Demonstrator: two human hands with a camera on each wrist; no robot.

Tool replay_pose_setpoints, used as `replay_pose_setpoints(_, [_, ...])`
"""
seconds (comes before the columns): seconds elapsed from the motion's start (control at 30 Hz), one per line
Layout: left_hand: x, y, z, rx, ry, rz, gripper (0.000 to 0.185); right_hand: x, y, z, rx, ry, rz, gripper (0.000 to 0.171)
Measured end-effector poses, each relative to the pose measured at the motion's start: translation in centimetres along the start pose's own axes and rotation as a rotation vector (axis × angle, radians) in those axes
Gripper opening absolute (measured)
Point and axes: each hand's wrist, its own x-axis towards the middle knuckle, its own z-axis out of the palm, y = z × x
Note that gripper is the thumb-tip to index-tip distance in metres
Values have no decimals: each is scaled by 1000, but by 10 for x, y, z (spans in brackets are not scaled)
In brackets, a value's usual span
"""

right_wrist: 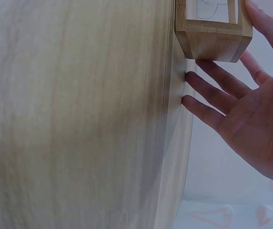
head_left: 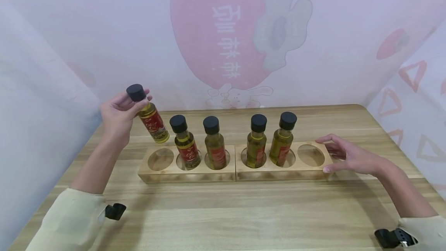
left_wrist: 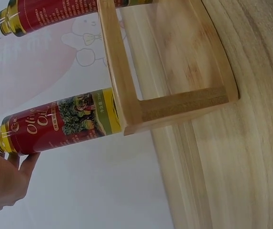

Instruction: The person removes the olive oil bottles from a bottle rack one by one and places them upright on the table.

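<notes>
My left hand (head_left: 120,117) grips an olive oil bottle (head_left: 154,125) by its neck, under the black cap. That bottle tilts, its base behind and above the leftmost round hole of the left wooden rack (head_left: 188,177). In the left wrist view, the bottle's red label (left_wrist: 65,119) faces the camera and its base overlaps the rack's edge. My right hand (head_left: 355,158) is at the outer end of the right wooden rack (head_left: 282,175), thumb at the front corner and index finger at the back corner. In the right wrist view, its other fingers (right_wrist: 207,114) spread out straight.
Two bottles, one with its label forward (head_left: 188,148) and one turned (head_left: 215,150), stand in the left rack. Two more, a left one (head_left: 256,148) and a right one (head_left: 281,144), stand in the right rack. The racks meet end to end on a wooden table (head_left: 223,212) before a printed backdrop (head_left: 132,30).
</notes>
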Motion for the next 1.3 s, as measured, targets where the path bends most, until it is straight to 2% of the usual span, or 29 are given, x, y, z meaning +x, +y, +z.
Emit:
replay_pose_setpoints(0.37, [2, -6, -2, 20, 4, 7, 45, -1, 1, 1, 6, -4, 4, 74])
replay_pose_setpoints(0.8, [8, -12, -4, 74, 37, -44, 47, -1, 0, 1, 8, -1, -3, 74])
replay_pose_setpoints(1.3, [14, -29, -10, 74, 66, -85, 42, -3, 0, 2, 10, 6, -4, 74])
